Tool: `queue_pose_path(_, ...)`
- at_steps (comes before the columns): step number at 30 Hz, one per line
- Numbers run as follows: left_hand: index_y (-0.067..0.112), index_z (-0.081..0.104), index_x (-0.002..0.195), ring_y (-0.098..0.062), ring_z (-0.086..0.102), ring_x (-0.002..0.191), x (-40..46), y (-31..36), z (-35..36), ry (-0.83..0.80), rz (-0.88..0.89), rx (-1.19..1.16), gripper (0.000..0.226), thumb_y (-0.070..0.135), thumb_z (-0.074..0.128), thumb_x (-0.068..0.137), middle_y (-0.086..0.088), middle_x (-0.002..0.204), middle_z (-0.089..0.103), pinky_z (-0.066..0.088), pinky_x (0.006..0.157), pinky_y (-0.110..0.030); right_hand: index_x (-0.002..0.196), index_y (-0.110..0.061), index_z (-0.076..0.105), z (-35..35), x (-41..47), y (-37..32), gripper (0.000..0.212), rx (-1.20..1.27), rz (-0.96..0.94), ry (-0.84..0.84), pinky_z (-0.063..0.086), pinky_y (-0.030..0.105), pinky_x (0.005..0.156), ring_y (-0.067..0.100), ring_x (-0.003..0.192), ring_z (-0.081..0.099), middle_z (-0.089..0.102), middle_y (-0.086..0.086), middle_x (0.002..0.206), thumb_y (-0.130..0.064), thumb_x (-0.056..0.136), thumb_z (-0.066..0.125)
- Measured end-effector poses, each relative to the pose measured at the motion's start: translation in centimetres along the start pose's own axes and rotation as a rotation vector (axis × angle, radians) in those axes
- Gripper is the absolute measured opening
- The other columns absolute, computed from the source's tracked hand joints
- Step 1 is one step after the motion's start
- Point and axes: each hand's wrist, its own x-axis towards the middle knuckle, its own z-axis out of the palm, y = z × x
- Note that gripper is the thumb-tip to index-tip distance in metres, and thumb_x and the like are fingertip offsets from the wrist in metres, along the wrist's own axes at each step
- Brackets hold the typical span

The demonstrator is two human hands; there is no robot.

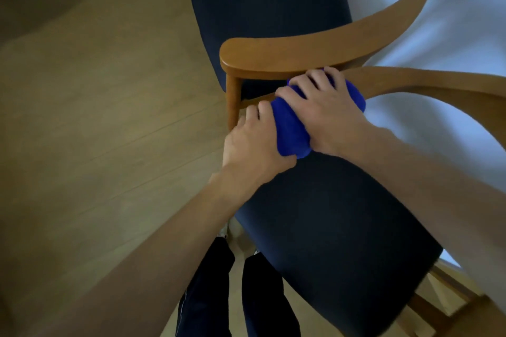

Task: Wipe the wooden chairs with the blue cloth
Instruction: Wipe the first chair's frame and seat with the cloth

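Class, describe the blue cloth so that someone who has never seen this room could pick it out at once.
Start at the wooden chair with the dark navy cushions. Just below its curved armrest, both hands meet: the left hand and right hand grip the blue cloth, bunched between them. Its bright royal blue stands out against the much darker upholstery.

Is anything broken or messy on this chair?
Nothing stands out. The wooden armrest looks whole, with no cracks or chips showing, and the dark blue seat cushion shows no spill or tear. Both hands, left and right, hold the bunched blue cloth just under the armrest.
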Motion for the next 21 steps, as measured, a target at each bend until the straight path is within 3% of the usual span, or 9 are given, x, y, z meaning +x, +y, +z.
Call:
queue_pose_path(4,0.016,0.039,0.113,-0.018,0.061,0.088,-5.2,-3.6,-0.2,0.063,-0.039,-0.064,0.074,0.058,0.074,0.064,0.004,0.102,0.049,0.039,0.057,-0.025,0.143,-0.019,0.035,-0.1,-0.4,-4.8,0.1,0.012,-0.096,-0.039,0.016,0.062,0.115,0.039,0.138,0.029,0.038,0.013,0.145,-0.031,0.057,0.085)
queue_pose_path(8,0.013,0.044,0.122,-0.019,0.063,0.09,-10.6,-6.2,-0.2,0.078,-0.154,-0.173,0.077,0.055,0.076,0.066,0.003,0.104,0.054,0.05,0.062,-0.03,0.146,-0.017,0.031,0.1,-1.1,-10.7,0.107,-0.005,-0.187,-0.072,0.006,0.063,0.117,0.04,0.145,0.016,0.031,0.016,0.151,-0.018,0.055,0.087)
queue_pose_path(12,0.01,0.048,0.123,-0.025,0.066,0.084,-13.8,-7.4,0.2,0.057,-0.234,-0.215,0.073,0.051,0.077,0.07,-0.001,0.101,0.062,0.053,0.064,-0.037,0.143,-0.014,0.037,0.6,-2.4,-13.3,0.109,-0.024,-0.258,-0.033,0.013,0.065,0.115,0.043,0.143,0.019,0.036,0.018,0.147,-0.016,0.047,0.088)
queue_pose_path(15,0.013,0.052,0.119,-0.029,0.065,0.072,-14.7,-8.6,0.0,0.02,-0.281,-0.195,0.056,0.036,0.079,0.076,-0.001,0.084,0.067,0.053,0.06,-0.04,0.141,-0.015,0.04,0.9,-2.6,-14.2,0.106,0.016,-0.292,-0.019,0.015,0.063,0.116,0.042,0.142,0.023,0.039,0.017,0.144,-0.021,0.047,0.09)
queue_pose_path(18,0.013,0.058,0.108,-0.027,0.061,0.06,-14.2,-9.1,-0.5,-0.007,-0.257,-0.065,0.048,0.034,0.082,0.072,0.003,0.069,0.062,0.049,0.052,-0.036,0.143,-0.019,0.039,1.1,-2.4,-13.5,0.097,0.1,-0.31,0.002,0.01,0.057,0.119,0.036,0.145,0.02,0.038,0.012,0.147,-0.02,0.057,0.084)
queue_pose_path(21,0.013,0.055,0.106,-0.024,0.061,0.061,-13.3,-8.3,-1.2,-0.005,-0.214,-0.007,0.055,0.043,0.082,0.069,0.005,0.073,0.06,0.048,0.05,-0.034,0.145,-0.023,0.039,1.1,-2.0,-11.5,0.088,0.19,-0.337,0.047,0.011,0.05,0.12,0.03,0.146,0.023,0.039,0.009,0.149,-0.021,0.066,0.078)
